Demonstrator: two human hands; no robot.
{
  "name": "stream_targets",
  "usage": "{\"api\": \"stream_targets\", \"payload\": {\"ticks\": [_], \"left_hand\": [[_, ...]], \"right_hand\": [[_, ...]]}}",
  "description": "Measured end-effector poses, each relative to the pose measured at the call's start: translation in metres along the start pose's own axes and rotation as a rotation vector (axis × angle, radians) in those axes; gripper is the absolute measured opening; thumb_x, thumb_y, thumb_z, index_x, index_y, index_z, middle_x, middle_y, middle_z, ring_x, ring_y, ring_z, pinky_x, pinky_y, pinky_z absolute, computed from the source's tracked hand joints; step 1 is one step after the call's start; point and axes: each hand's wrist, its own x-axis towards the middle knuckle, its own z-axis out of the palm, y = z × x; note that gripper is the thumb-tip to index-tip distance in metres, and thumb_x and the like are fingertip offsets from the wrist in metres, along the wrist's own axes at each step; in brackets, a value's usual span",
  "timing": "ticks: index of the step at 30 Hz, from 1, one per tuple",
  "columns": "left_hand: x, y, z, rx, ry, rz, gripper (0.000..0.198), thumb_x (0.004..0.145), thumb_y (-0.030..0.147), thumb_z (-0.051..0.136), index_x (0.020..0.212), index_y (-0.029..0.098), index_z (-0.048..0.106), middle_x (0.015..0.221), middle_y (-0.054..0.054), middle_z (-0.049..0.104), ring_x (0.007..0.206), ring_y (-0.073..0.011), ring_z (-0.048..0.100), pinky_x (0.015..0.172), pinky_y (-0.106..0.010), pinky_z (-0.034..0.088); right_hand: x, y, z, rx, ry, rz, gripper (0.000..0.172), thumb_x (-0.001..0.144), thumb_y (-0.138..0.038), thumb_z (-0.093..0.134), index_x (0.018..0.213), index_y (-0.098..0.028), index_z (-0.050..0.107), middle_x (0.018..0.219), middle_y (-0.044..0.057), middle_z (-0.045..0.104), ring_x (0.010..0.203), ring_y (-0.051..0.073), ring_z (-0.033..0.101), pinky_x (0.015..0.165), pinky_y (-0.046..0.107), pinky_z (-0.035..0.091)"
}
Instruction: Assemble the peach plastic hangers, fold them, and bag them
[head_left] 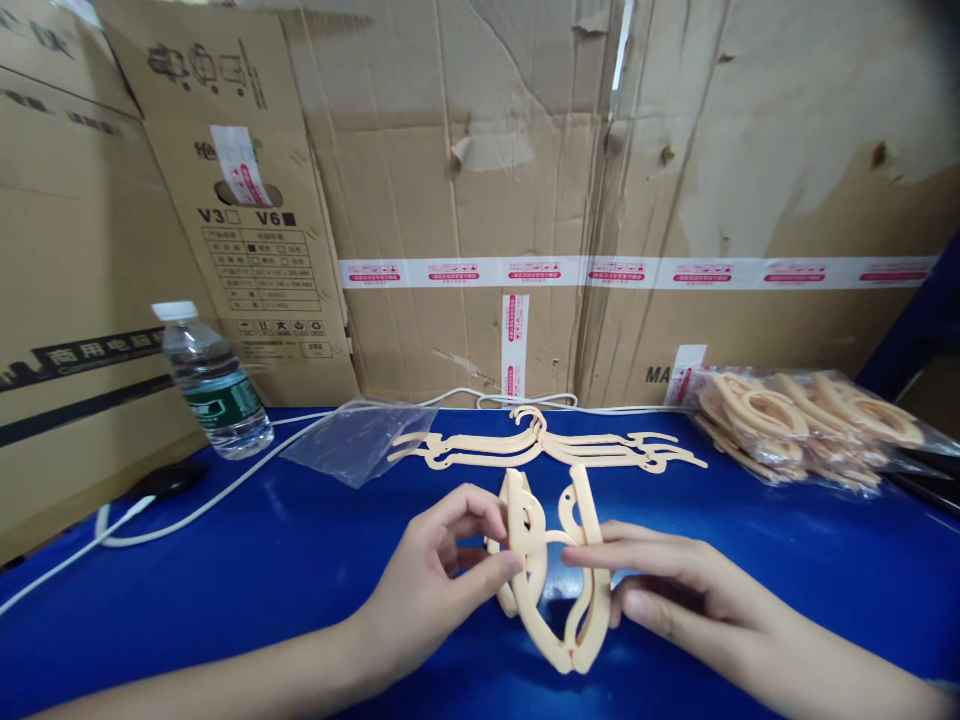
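Note:
A cream folding hanger [596,610] stands partly folded at the front middle of the blue table, its two arms meeting in a point at the bottom. My left hand [450,570] pinches its left arm between thumb and fingers. My right hand [675,580] has its fingers closed around the right arm. Another folded cream piece [506,595] shows behind the left arm, partly hidden. Just beyond, unfolded cream hangers [487,451] lie spread out, hooks pointing away from me.
Clear plastic bags of folded hangers [787,425] lie at the back right. An empty plastic bag [352,440], a water bottle [217,385], a black mouse [169,480] and white cables are at the left. Cardboard [465,200] walls off the back.

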Motion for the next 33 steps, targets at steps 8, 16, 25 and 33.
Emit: {"api": "stream_targets", "payload": {"ticks": [8, 16, 25, 33], "left_hand": [[-0.005, 0.003, 0.001, -0.032, -0.201, 0.049, 0.021, 0.084, 0.018, 0.068, 0.104, 0.022, 0.063, 0.127, -0.007, 0.052, 0.110, -0.0236, 0.061, 0.090, -0.037, 0.055], [-0.008, 0.004, 0.000, 0.038, -0.297, 0.040, 0.046, 0.082, 0.011, 0.066, 0.124, 0.028, 0.058, 0.136, -0.008, 0.048, 0.122, -0.0266, 0.052, 0.099, -0.040, 0.051], [-0.009, 0.005, -0.001, 0.101, -0.294, 0.021, 0.053, 0.081, 0.013, 0.065, 0.131, 0.027, 0.050, 0.131, -0.009, 0.056, 0.114, -0.0236, 0.059, 0.098, -0.038, 0.050], [-0.017, 0.001, -0.011, 0.504, -0.363, 0.225, 0.076, 0.078, 0.021, 0.070, 0.146, 0.032, 0.036, 0.150, -0.009, 0.040, 0.140, -0.0352, 0.032, 0.114, -0.057, 0.024]], "right_hand": [[-0.001, 0.006, -0.002, -0.068, 0.056, 0.006, 0.034, 0.094, -0.046, 0.056, 0.125, -0.036, 0.064, 0.130, 0.005, 0.062, 0.126, 0.030, 0.051, 0.097, 0.045, 0.051], [-0.006, 0.006, -0.002, -0.107, 0.017, -0.076, 0.039, 0.093, -0.042, 0.058, 0.132, -0.039, 0.057, 0.135, 0.004, 0.058, 0.126, 0.029, 0.051, 0.094, 0.041, 0.054], [-0.004, 0.008, -0.006, -0.130, 0.029, -0.029, 0.035, 0.094, -0.043, 0.057, 0.129, -0.040, 0.059, 0.133, 0.002, 0.060, 0.126, 0.028, 0.051, 0.102, 0.047, 0.046], [-0.008, 0.004, -0.007, -0.123, -0.032, -0.024, 0.040, 0.093, -0.044, 0.058, 0.133, -0.040, 0.055, 0.137, 0.002, 0.057, 0.124, 0.029, 0.053, 0.099, 0.044, 0.048]]}}
